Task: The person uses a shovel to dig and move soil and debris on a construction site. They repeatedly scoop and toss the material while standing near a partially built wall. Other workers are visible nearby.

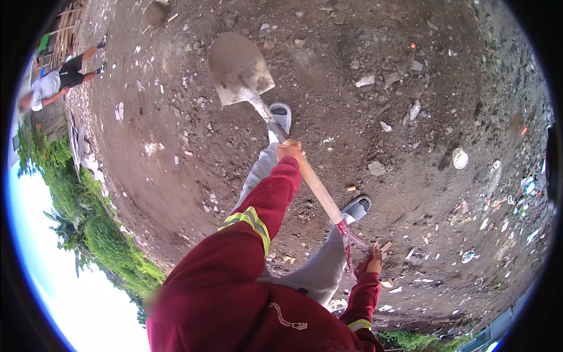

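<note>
A round-point shovel [320, 187] with a wooden shaft and a red D-shaped handle slants across the view in front of my body. My left hand [290, 150] is closed around the shaft near the metal socket. At the lower right, my right hand [373, 263] grips the red handle [345, 240]. The dirt-marked shovel blade [239, 66] is at the upper left, beyond one of my slides [280, 115]; whether it touches the ground I cannot tell. Both my sleeves are dark red with reflective bands.
Uneven dirt ground [316, 70] holds stones and scattered litter. A white cup [460, 158] lies to the right. At the far left stands a person [57, 81] in a light shirt and dark shorts, near stacked wood [66, 33]. Green bushes [105, 233] line the left edge.
</note>
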`<state>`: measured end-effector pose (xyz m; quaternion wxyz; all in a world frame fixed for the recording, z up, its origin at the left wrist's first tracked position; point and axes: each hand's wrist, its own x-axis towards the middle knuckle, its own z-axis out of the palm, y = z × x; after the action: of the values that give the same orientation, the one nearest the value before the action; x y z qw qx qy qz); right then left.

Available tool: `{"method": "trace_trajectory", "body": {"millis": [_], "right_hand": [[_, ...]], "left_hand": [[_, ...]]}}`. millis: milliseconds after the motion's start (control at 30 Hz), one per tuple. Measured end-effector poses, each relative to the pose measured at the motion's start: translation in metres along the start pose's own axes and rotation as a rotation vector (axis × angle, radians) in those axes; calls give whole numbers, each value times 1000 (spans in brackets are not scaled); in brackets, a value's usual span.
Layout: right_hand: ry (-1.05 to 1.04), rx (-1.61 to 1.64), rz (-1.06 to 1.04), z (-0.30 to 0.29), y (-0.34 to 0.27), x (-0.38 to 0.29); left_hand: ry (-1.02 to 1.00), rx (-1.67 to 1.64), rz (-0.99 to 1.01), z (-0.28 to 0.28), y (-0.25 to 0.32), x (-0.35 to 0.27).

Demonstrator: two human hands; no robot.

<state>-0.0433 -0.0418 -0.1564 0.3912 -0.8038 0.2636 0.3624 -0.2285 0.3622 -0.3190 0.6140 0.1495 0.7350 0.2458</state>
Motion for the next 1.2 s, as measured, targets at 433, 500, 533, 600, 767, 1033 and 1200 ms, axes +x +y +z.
{"method": "trace_trajectory", "body": {"millis": [433,500,533,600,767,1033,1200], "right_hand": [[-96,-33,-8,315,-10,-32],[-9,70,116,294,10,-56],[-39,166,68,285,18,-55],[123,184,210,249,28,-74],[248,271,227,179,27,-107],[371,455,461,101,76,-151],[174,371,638,65,99,-157]], "left_hand": [[481,0,-136,-153,83,259],[355,106,-110,-138,85,251],[201,-69,-169,-129,83,248],[14,-352,-315,-121,68,230],[1,56,-369,-91,-9,202],[-271,330,-272,29,-36,55],[-319,302,-9,38,-5,-16]]}}
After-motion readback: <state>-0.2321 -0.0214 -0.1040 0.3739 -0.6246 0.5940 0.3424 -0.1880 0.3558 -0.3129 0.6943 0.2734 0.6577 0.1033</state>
